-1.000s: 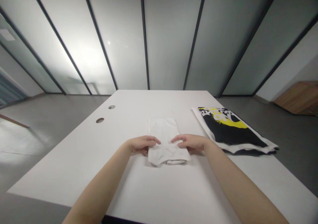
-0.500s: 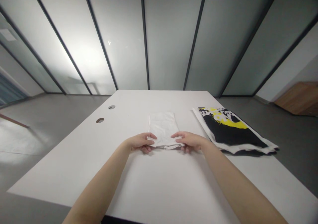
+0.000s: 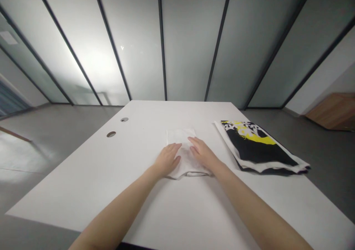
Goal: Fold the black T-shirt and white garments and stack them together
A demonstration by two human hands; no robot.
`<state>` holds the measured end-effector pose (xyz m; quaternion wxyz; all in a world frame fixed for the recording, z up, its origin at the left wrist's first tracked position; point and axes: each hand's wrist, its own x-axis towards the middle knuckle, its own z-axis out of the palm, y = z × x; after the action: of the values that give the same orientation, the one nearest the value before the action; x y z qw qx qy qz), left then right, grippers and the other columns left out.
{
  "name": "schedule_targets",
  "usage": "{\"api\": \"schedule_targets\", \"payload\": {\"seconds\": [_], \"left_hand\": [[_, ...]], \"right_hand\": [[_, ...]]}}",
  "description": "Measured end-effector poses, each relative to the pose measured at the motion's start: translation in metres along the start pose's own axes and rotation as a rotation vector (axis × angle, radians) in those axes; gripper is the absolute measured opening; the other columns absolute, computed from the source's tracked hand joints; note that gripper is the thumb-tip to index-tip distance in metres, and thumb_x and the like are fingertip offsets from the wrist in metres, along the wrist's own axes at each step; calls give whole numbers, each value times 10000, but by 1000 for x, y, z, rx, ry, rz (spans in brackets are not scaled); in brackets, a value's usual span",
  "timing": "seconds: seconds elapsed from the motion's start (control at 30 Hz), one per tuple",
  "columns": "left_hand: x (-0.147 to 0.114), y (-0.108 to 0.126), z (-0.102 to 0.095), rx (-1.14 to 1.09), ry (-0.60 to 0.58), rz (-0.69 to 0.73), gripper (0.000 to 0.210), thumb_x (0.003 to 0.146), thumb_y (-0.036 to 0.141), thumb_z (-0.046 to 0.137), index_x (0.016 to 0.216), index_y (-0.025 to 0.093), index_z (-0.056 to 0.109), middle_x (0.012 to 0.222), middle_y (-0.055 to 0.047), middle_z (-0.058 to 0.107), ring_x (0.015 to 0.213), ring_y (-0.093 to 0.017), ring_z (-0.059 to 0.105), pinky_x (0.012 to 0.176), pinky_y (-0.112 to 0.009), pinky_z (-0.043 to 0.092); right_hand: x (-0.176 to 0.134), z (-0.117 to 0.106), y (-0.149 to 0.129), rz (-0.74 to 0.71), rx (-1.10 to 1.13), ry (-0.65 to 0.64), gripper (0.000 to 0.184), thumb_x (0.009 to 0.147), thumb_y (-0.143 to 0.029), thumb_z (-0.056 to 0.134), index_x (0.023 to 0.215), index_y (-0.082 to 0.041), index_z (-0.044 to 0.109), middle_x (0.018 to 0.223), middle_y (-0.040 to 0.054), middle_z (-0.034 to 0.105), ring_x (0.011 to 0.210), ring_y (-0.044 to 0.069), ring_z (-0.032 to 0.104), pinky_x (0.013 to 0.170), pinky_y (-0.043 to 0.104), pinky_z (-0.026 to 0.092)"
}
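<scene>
A folded white cloth lies flat on the white counter, about midway across it and a little toward the far side. Both hands rest on top of it, palms down: the left hand covers the near left part and the right hand the near right part, side by side with a narrow strip of cloth showing between them. The fingers of both hands are stretched out flat and close together, pointing toward the far edge, gripping nothing; laid this way they look to be pressing the folds down so the bundle stays flat and square. The far end of the cloth shows past the fingertips, and its near edge bulges slightly between the wrists, where the layers are stacked. To the right, apart from the cloth, a folded black garment with yellow and white print lies at an angle near the counter's right edge. Two round holes sit in the counter on the far left.
</scene>
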<state>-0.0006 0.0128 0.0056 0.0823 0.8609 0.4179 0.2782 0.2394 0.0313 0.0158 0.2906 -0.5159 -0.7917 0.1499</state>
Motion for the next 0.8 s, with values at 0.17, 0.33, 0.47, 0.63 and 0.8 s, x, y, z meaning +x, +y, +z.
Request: {"api": "schedule_targets", "payload": {"seconds": [0.17,0.33,0.47,0.63,0.8], "left_hand": [[-7,23,-17,248,-254,28,451,1030,399,518,1396,149,603,1433,-195,652,1345,-326,602,1114,-475,478],[3,39,-31,274,-312,-173,399,1104,409,343,1059,218,690,923,-105,751,900,-278,735,838,-412,562],[2,34,-11,212,-120,-178,362,1049,228,389,1325,193,621,1272,-145,726,1217,-272,667,1057,-423,501],[-7,18,17,228,-177,-221,591,1050,380,424,1591,144,455,1661,-202,444,1557,-402,366,1250,-595,295],[-6,4,17,244,-157,-338,658,1074,523,361,1614,154,440,1686,-209,403,1582,-432,308,1244,-633,279]], "right_hand": [[-13,13,-25,-3,-268,-328,588,1026,-298,449,1570,-81,500,1687,213,398,1549,374,380,1239,532,307],[-14,-13,-58,23,-256,-417,421,1081,-290,355,1091,-165,757,1144,162,777,1072,267,717,983,370,487],[-14,1,-67,37,-215,-244,432,1079,-255,337,1271,-152,710,1274,173,744,1215,276,669,1065,385,453],[-13,32,-36,104,-220,-278,583,1084,-410,402,1614,-176,465,1724,150,355,1605,357,278,1282,539,209],[-7,33,1,263,-210,-192,631,1071,-492,416,1638,-216,416,1751,145,293,1628,401,180,1280,613,144]]}}
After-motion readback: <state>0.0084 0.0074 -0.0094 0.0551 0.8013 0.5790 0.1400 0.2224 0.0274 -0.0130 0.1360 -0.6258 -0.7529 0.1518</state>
